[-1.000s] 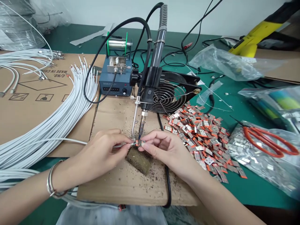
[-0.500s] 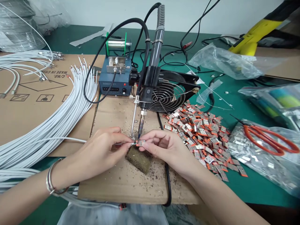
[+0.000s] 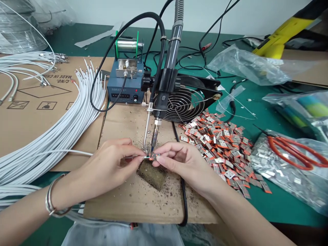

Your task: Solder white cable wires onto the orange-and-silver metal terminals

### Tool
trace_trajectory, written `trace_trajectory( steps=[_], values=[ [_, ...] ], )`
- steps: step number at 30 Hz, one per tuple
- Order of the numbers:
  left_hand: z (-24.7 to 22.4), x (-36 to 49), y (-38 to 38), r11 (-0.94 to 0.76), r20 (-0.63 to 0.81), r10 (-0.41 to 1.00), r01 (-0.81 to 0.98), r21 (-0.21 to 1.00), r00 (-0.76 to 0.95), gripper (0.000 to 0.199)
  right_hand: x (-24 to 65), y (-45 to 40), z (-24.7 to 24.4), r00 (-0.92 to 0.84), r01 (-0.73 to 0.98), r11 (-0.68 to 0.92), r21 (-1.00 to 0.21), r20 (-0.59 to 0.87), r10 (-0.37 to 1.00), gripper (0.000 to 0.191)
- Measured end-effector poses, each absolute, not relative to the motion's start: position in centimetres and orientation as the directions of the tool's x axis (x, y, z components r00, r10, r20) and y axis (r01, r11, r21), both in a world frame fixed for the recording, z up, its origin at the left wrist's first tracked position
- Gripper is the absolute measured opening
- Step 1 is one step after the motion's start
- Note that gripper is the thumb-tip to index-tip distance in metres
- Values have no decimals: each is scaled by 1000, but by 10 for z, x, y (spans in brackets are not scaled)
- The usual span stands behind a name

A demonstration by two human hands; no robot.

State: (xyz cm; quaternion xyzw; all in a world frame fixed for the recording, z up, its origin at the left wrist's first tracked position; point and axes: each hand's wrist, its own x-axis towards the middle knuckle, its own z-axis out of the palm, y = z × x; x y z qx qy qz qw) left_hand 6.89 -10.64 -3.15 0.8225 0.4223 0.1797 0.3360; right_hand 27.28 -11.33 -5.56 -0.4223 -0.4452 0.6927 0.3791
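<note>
Pinched between the thumb and finger of my left hand [image 3: 120, 159] is the end of a white cable [image 3: 74, 151]. My right hand [image 3: 179, 159] grips a small USB connector [image 3: 154, 156] with a metal shell and an orange part. The cable's end meets the connector right under the tip of a clamped soldering iron [image 3: 154, 136]. A thin metal solder feed tube [image 3: 147, 128] comes down beside that tip. Just below the fingers lies a dirty brown sponge [image 3: 152, 176]. My fingertips partly hide the joint.
Loose USB connectors [image 3: 222, 147] are heaped to the right, by a bag with orange-handled scissors [image 3: 294, 152] on it. A thick bundle of white cables [image 3: 69, 126] lies left. Behind stand the blue solder feeder [image 3: 125, 85] and a black fan [image 3: 189, 102].
The view has shifted slightly. Both hands stay at the iron's tip, still holding the cable and the connector, with hardly any movement.
</note>
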Motion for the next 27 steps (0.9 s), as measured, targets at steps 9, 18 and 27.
trace_trajectory(
  steps=[9,18,27],
  values=[
    [-33,70,-107,-437,-1,808,601,670,589,19,272,-114,-53,-327,-65,-302,-951,-266,907,20],
    [-30,69,-109,-431,15,810,579,692,586,20,274,-115,-54,-366,-88,-304,-949,-253,896,14],
    [-31,71,-109,-419,15,816,573,704,578,20,274,-115,-54,-354,-47,-308,-950,-272,895,18]
  ],
)
